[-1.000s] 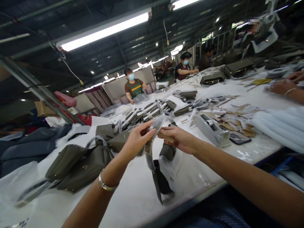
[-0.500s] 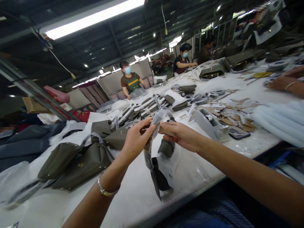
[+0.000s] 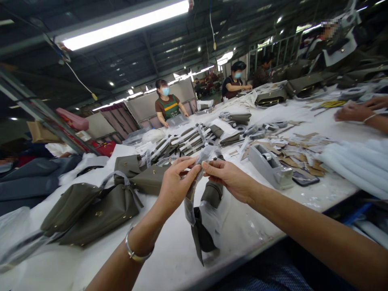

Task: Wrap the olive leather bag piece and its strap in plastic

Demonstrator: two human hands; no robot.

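Note:
My left hand [image 3: 176,184] and my right hand [image 3: 230,178] meet above the white table [image 3: 169,258], both pinching the top of a clear plastic sleeve [image 3: 202,159] wrapped round an olive strap [image 3: 200,226] that hangs down to the tabletop. The fingers of both hands are closed on the sleeve's upper end. A silver bangle [image 3: 135,252] circles my left wrist. Olive handbags [image 3: 100,206] lie just left of my left hand.
A grey tape dispenser [image 3: 269,165] and a phone [image 3: 304,178] sit right of my hands, with brown card scraps [image 3: 300,151] and white rolls [image 3: 357,161] beyond. Wrapped straps [image 3: 188,139] are piled mid-table. Other workers stand at the far end; another person's hand [image 3: 353,111] rests at right.
Both hands have lowered slightly and drawn closer together on the sleeve's top; the hanging strap stays in place.

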